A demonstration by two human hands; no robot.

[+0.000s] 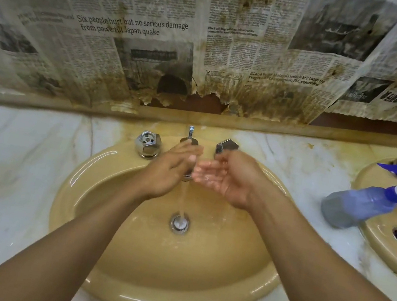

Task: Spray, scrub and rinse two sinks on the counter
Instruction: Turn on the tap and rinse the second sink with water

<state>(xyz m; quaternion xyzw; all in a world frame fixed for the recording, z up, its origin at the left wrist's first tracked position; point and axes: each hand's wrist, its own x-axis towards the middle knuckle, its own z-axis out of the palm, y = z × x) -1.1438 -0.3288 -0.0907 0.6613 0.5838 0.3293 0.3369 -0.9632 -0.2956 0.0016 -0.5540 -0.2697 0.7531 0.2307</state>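
A tan oval sink (82, 209) fills the middle of the view, set in a marble counter. Water runs from the spout, mostly hidden behind my hands, down to the metal drain (180, 223). My left hand (172, 169) lies over the spout with fingers straight. My right hand (224, 178) is cupped palm-up beside the stream, wet, holding nothing. Chrome tap handles stand at the left (147, 144) and right (227, 146) of the spout. A second tan sink (373, 248) shows at the right edge.
A blue spray bottle (366, 207) with a white trigger lies tilted on the counter between the two sinks. Stained, torn newspaper (158, 38) covers the wall behind. The marble counter (5, 170) stretches to the left.
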